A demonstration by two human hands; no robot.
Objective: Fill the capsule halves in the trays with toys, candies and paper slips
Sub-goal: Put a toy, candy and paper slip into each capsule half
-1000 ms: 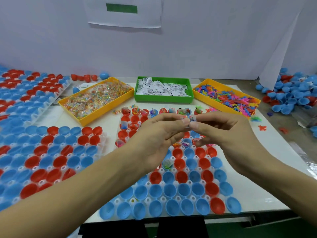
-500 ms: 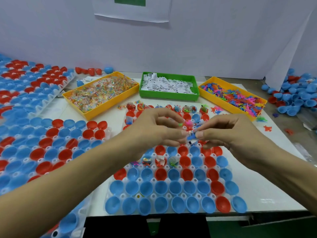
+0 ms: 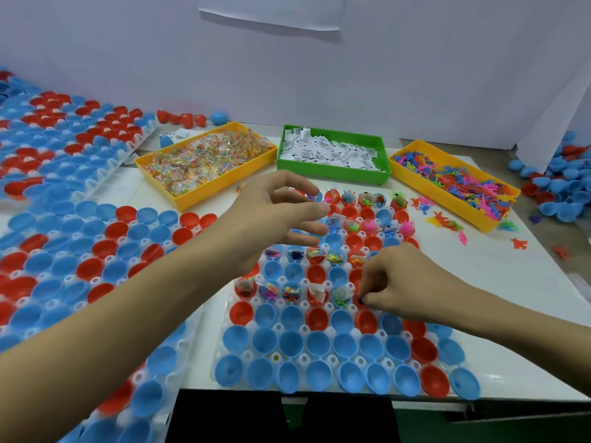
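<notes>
The white tray (image 3: 332,358) in front of me holds red and blue capsule halves; its far rows and a middle row carry toys, candies and slips, while the near rows (image 3: 291,343) stand hollow. My right hand (image 3: 396,282) is pinched, fingertips down in a red half (image 3: 359,306), gripping a small piece that is mostly hidden. My left hand (image 3: 275,215) hovers over the tray's far rows with fingers apart and nothing in them. Behind stand the yellow candy bin (image 3: 179,199), the green slip bin (image 3: 332,174) and the yellow toy bin (image 3: 441,203).
More trays of red and blue halves (image 3: 64,251) cover the left side and the far left (image 3: 64,139). Loose halves (image 3: 563,187) are heaped at the right. Stray toys (image 3: 447,222) lie beside the toy bin. The table's front edge (image 3: 319,393) is just below the tray.
My hands, pinching a small piece together over the tray, have separated. The right hand dropped to a red half in a middle row; the left hand opened and moved forward.
</notes>
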